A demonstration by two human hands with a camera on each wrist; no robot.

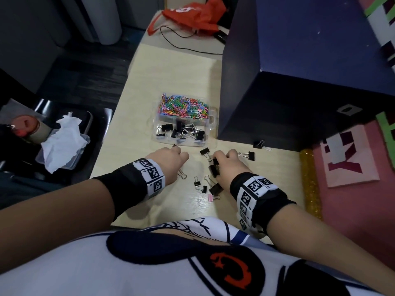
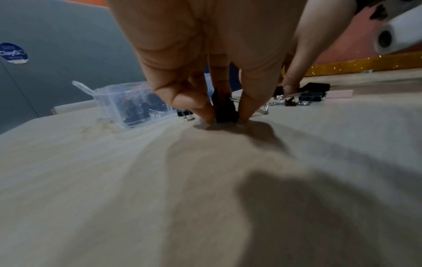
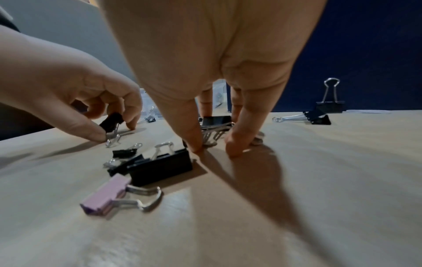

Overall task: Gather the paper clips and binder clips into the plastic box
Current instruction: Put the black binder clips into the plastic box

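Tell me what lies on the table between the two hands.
In the head view, one black binder clip lies between the left hand and the right hand.

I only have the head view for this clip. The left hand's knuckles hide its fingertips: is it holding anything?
Observer: Yes. The left wrist view shows the left hand pinching a small black binder clip that stands on the table.
Operator: And the right hand?
Observer: In the right wrist view, the right hand has its fingertips on the table either side of another clip's wire handles; I cannot tell whether they squeeze it.
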